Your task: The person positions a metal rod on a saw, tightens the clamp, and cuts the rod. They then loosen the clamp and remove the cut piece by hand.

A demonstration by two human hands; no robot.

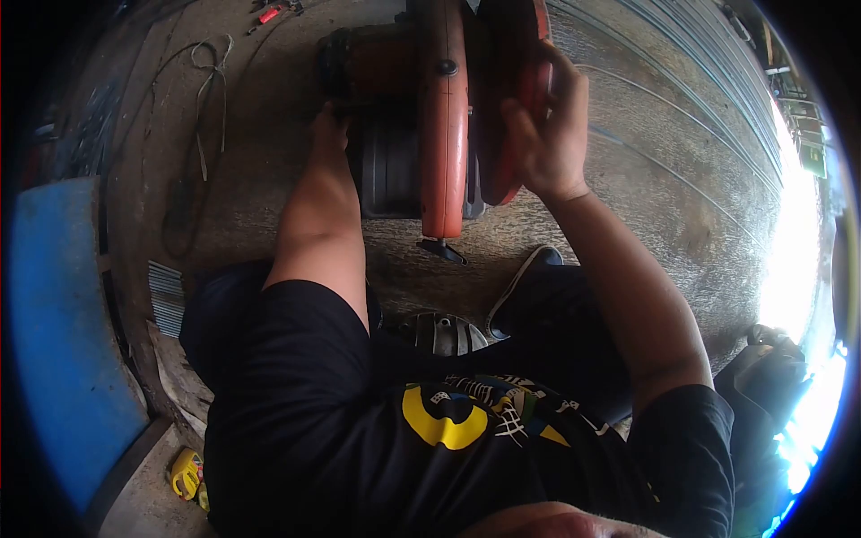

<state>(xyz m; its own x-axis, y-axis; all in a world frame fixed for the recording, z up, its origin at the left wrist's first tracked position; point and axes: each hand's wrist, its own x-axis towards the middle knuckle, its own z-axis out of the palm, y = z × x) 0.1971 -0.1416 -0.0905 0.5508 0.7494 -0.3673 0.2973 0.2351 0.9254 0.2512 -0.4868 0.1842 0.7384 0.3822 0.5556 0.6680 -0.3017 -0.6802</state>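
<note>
A red chop saw (444,134) stands on the worn wooden surface in front of me, its long red arm pointing towards me. On the arm's right side is a large red cutting disc (502,170), seen nearly edge-on. My right hand (556,134) grips the disc's right side, thumb on the near face and fingers up along the rim. My left hand (334,130) reaches to the left of the saw's dark base (391,170), below the motor (372,63). Its fingers are mostly in shadow, and whether they hold anything is hidden.
Long thin metal rods (673,72) lie along the right. A cord (211,76) and a red-handled tool (269,15) lie at the upper left. A blue panel (67,332) stands on the left, with a yellow tape measure (186,473) near it. My shoe (520,282) is close to the saw.
</note>
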